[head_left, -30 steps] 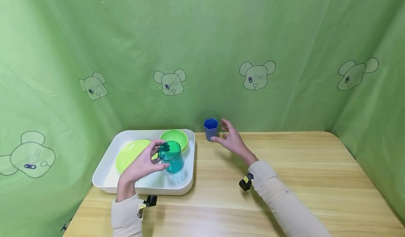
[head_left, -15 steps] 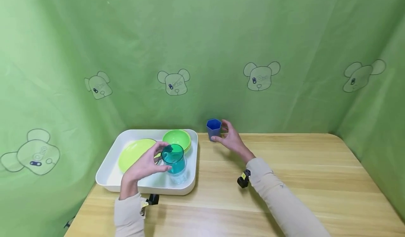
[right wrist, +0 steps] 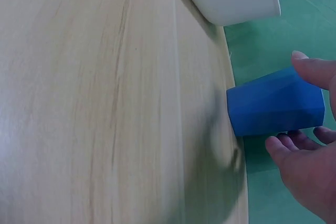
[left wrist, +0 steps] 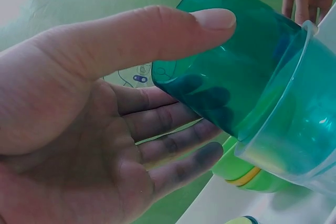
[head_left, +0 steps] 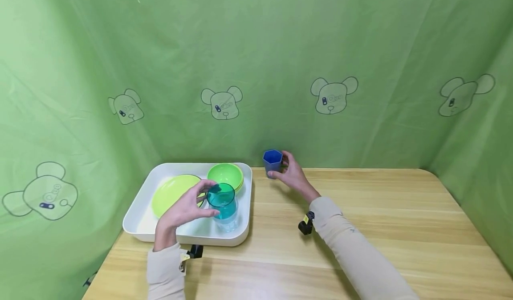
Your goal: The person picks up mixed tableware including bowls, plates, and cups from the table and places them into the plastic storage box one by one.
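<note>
My left hand [head_left: 186, 208] holds a teal see-through cup [head_left: 222, 200], thumb on the near side and fingertips showing through its wall. The teal cup's lower part sits inside a clear cup [left wrist: 294, 156] that stands in the white tray [head_left: 136, 220]. At the table's back edge stands a blue six-sided cup [head_left: 272, 168], upright. My right hand [head_left: 294, 175] has its thumb and fingers on either side of the blue cup; the right wrist view shows the thumb [right wrist: 310, 71] at its upper side and the other fingers close beneath.
Inside the tray lie a lime-green plate [head_left: 172, 193] and stacked green bowls [head_left: 225, 175], just behind the teal cup. The wooden table [head_left: 340, 233] ends at a green curtain [head_left: 264, 68] patterned with bear heads.
The teal cup has sunk slightly deeper into the clear cup, and the left hand has gone with it. My right hand has closed in around the blue cup. The head view has shifted slightly.
</note>
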A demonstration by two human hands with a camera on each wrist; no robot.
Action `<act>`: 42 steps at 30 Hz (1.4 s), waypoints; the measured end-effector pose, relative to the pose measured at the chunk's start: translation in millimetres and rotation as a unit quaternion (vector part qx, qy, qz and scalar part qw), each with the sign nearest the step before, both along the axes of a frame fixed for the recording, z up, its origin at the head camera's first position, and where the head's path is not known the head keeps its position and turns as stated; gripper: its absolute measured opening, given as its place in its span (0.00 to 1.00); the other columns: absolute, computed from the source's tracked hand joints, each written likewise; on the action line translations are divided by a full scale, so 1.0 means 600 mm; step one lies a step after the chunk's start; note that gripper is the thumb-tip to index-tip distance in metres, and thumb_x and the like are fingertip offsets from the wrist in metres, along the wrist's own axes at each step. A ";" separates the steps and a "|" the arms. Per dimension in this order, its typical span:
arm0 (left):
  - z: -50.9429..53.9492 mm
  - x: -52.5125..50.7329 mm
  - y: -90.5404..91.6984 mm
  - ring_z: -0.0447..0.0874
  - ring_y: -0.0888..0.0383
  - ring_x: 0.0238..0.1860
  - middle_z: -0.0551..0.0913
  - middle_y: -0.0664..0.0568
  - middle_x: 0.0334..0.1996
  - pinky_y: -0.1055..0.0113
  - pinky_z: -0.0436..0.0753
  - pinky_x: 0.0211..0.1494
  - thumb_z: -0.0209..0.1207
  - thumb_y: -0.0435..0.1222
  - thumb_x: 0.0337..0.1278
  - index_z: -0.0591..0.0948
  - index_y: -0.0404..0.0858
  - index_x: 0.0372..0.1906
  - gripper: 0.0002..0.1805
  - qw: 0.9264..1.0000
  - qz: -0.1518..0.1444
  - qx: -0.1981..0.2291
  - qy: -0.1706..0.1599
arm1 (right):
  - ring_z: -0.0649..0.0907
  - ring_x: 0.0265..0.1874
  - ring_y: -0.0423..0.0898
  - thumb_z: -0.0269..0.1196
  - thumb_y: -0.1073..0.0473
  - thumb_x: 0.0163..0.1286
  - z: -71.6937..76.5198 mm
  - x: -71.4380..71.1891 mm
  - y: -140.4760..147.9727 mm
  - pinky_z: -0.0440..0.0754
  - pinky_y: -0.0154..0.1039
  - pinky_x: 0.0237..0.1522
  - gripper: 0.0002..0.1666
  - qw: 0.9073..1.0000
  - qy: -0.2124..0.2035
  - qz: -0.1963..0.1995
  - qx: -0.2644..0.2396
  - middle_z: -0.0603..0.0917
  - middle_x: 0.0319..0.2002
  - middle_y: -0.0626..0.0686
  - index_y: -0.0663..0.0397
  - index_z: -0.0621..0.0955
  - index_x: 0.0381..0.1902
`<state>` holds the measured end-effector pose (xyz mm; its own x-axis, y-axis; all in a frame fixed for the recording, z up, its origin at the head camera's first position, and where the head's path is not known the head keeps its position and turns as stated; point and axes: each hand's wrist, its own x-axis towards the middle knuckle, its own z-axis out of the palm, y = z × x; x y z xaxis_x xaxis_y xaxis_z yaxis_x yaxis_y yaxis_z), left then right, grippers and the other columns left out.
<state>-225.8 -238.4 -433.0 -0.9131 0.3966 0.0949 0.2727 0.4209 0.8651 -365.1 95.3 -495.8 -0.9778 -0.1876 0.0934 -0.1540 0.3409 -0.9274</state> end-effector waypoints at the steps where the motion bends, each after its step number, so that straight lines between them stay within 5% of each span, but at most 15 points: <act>1: 0.000 0.000 0.000 0.70 0.32 0.67 0.73 0.34 0.63 0.36 0.65 0.74 0.76 0.31 0.50 0.68 0.27 0.67 0.41 1.000 0.001 0.000 -0.002 | 0.68 0.71 0.68 0.75 0.65 0.62 -0.002 -0.001 -0.001 0.71 0.59 0.71 0.59 1.000 0.000 0.000 0.000 0.64 0.73 0.72 0.64 0.51 0.80; 30: 0.004 0.003 -0.002 0.66 0.34 0.72 0.70 0.36 0.69 0.42 0.66 0.75 0.78 0.33 0.49 0.65 0.30 0.73 0.47 0.999 -0.007 0.016 -0.027 | 0.74 0.67 0.67 0.71 0.61 0.68 -0.019 -0.013 -0.016 0.75 0.58 0.69 0.45 0.999 0.002 -0.032 -0.004 0.71 0.68 0.72 0.66 0.60 0.74; 42: 0.011 0.002 -0.001 0.65 0.36 0.73 0.67 0.35 0.73 0.43 0.66 0.76 0.68 0.32 0.64 0.64 0.29 0.75 0.39 0.998 -0.002 0.062 -0.014 | 0.75 0.65 0.65 0.73 0.53 0.67 0.007 0.008 -0.001 0.78 0.57 0.66 0.47 1.000 0.008 -0.019 0.000 0.74 0.66 0.68 0.63 0.62 0.75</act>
